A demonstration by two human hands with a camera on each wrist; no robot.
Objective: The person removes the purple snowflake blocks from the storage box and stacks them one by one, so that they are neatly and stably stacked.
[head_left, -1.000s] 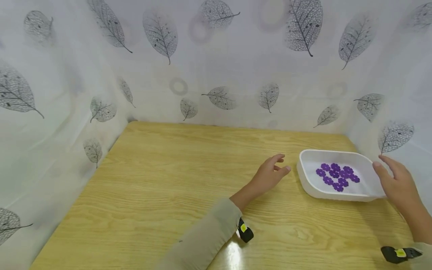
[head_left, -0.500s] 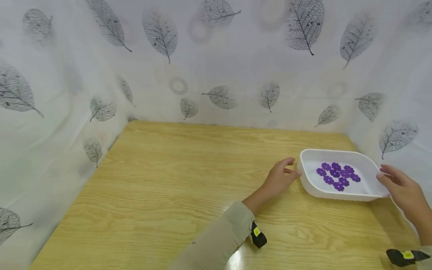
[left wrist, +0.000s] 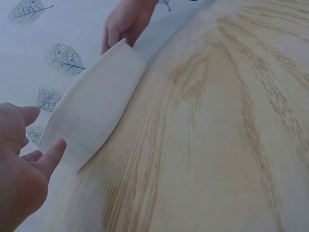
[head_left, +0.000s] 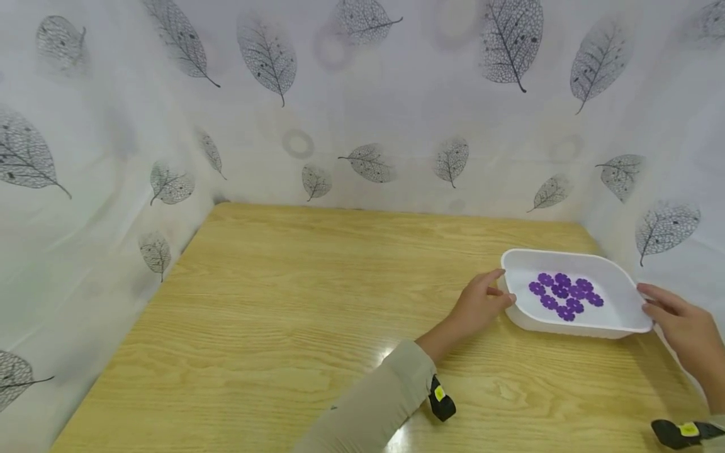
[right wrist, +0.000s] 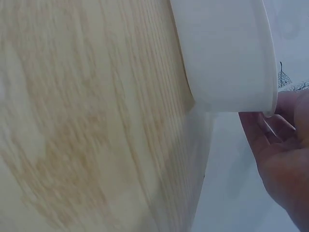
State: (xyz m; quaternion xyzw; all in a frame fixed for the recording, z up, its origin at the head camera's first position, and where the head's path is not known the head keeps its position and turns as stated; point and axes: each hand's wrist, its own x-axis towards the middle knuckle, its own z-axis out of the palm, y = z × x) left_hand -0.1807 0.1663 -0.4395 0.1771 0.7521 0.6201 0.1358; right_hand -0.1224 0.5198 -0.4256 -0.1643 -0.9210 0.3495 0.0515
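Observation:
A white plastic tray stands on the wooden table near its right side, with several small purple flower-shaped pieces lying in a loose cluster on its floor. At the tray's left end, my left hand holds the rim, its thumb tip over the edge. My right hand grips the opposite end, with the thumb by the rim and the fingers around the outside. The left wrist view shows the outer wall of the tray between both hands. In the right wrist view, fingers reach under the rim.
The light wood table stretches left of the tray. White curtains printed with grey leaves hang along the back and both sides, and the right one comes close to the tray. Each wrist wears a black strap.
My left hand has moved right to the tray's left end. My right hand has come down a little and closed on the right end. The tray has hardly moved.

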